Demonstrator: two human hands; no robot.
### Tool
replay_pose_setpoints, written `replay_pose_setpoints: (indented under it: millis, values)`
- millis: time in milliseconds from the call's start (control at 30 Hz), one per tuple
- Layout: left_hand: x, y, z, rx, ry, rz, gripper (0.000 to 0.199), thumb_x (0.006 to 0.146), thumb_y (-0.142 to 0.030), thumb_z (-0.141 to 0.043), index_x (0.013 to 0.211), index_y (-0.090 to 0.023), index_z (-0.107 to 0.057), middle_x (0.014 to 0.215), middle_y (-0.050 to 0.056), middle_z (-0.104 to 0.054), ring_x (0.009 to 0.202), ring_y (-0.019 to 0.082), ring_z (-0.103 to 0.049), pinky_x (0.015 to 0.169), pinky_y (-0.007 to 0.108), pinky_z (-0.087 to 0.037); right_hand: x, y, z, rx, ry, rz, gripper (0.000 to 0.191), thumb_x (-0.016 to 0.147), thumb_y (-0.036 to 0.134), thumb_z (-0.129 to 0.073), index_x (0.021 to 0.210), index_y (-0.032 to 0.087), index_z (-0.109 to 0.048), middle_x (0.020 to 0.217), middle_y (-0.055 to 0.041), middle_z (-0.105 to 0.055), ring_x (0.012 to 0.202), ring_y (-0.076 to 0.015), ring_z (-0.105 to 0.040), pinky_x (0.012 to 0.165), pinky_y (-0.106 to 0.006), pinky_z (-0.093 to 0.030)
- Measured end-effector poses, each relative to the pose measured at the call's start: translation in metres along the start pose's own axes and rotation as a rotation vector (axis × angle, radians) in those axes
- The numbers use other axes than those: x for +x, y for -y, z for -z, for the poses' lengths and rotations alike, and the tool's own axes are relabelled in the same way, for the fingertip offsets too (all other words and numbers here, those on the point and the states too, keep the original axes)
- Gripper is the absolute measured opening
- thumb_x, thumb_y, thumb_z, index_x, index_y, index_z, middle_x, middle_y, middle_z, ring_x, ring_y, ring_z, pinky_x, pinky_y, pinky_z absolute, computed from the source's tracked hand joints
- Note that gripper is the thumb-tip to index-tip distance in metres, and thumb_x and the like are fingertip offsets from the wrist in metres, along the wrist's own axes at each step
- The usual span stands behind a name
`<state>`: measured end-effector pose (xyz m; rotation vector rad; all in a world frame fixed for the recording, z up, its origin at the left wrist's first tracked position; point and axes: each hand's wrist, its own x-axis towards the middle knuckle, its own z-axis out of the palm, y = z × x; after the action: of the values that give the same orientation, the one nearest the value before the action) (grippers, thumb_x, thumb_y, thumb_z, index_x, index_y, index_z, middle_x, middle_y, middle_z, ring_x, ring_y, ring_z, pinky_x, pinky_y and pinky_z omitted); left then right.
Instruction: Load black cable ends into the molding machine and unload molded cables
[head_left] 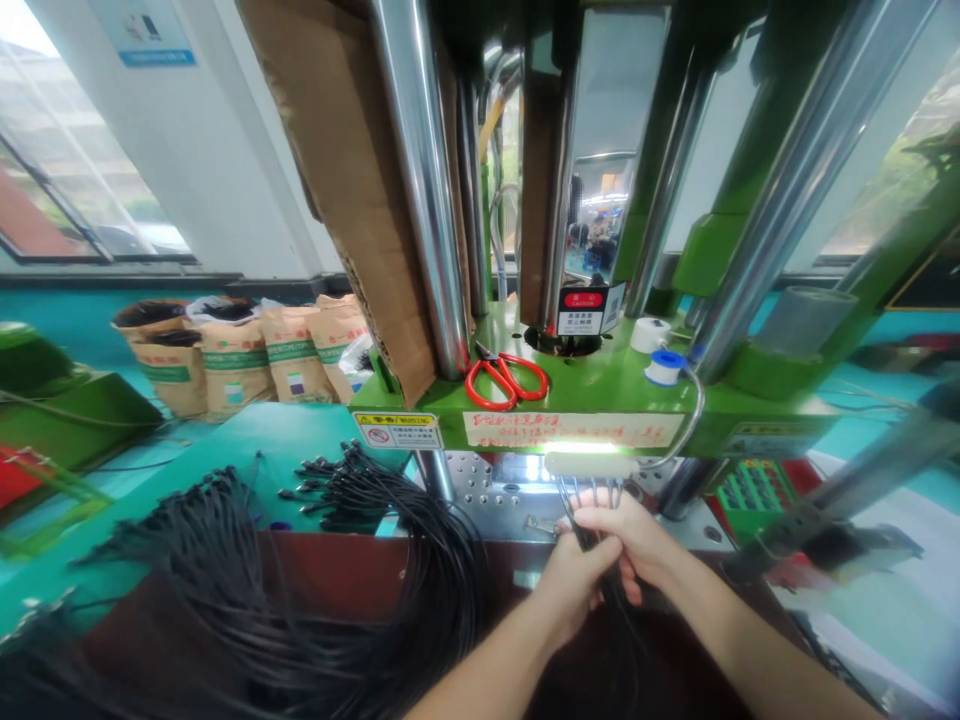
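Observation:
My left hand [574, 580] is closed around a bunch of thin black cables [616, 610], with the thumb pointing toward my right hand. Close against it, my right hand [628, 530] grips the same cables nearer their upper ends. Those ends fan out upward from the fingers, just under a lit white lamp bar [591, 465] on the green press. Lower down, the cables hang over the dark red-brown table and blur into shadow. To the left lies a large looped bundle of black cables [442, 540], its connector ends spread on the green surface.
Red-handled scissors [507, 378] and a blue-and-white tape spool [664, 368] lie on the green press ledge [420, 402]. Steel columns [427, 200] rise beside a cardboard sheet [337, 170]. Paper sacks [232, 365] stand at the left wall; a green parts tray [754, 492] is right.

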<state>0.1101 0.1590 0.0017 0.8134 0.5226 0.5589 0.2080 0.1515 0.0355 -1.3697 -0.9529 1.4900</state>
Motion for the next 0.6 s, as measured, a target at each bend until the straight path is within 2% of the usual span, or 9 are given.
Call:
replay_pose_setpoints:
  millis: [100,200,300,433,600]
  values:
    - [-0.004,-0.009,-0.002,-0.092,-0.057,-0.083,0.045,0.057,-0.04,-0.071,0.087,-0.011,-0.053,0.069,0.004,-0.058,0.056,0.012,-0.054,0.056,0.025,-0.041,0.004,-0.004,0.005,0.127,-0.032,0.139,0.011,0.064,0.022,-0.066,0.064,0.012,-0.063,0.053,-0.0001,-0.059,0.04,-0.0082,-0.05,0.036,-0.018,-0.04]
    - [-0.003,-0.016,0.003,-0.085,-0.253,-0.178,0.044,0.06,-0.047,-0.067,0.084,-0.015,-0.049,0.072,0.002,-0.056,0.059,0.01,-0.053,0.054,0.022,-0.039,0.004,-0.003,0.006,0.213,-0.034,0.206,0.011,0.062,0.018,-0.069,0.057,0.015,-0.06,0.052,0.0029,-0.057,0.046,-0.008,-0.048,0.045,-0.02,-0.04]
    - [0.002,-0.022,0.014,0.07,-0.442,-0.302,0.036,0.065,-0.046,-0.063,0.077,-0.015,-0.05,0.063,-0.001,-0.052,0.055,0.009,-0.049,0.049,0.019,-0.035,0.001,0.002,0.005,0.184,-0.018,0.265,0.015,0.062,0.017,-0.069,0.052,0.015,-0.059,0.048,0.0042,-0.053,0.047,-0.0081,-0.046,0.052,-0.022,-0.042]
    - [0.007,-0.034,0.022,0.178,-0.407,-0.38,0.025,0.068,-0.035,-0.061,0.077,-0.013,-0.056,0.055,-0.002,-0.052,0.049,0.008,-0.047,0.049,0.02,-0.034,-0.001,0.008,0.002,0.101,0.063,0.263,0.009,0.068,0.022,-0.064,0.067,0.014,-0.068,0.06,-0.0012,-0.062,0.057,-0.0127,-0.054,0.066,-0.027,-0.044]
    - [0.009,-0.04,0.024,0.148,-0.37,-0.353,0.014,0.064,-0.025,-0.061,0.069,-0.012,-0.056,0.048,-0.003,-0.049,0.046,0.008,-0.044,0.05,0.022,-0.034,0.0,0.008,0.001,0.068,0.064,0.239,0.012,0.069,0.022,-0.062,0.074,0.014,-0.071,0.069,-0.0039,-0.067,0.064,-0.0151,-0.058,0.069,-0.028,-0.044]
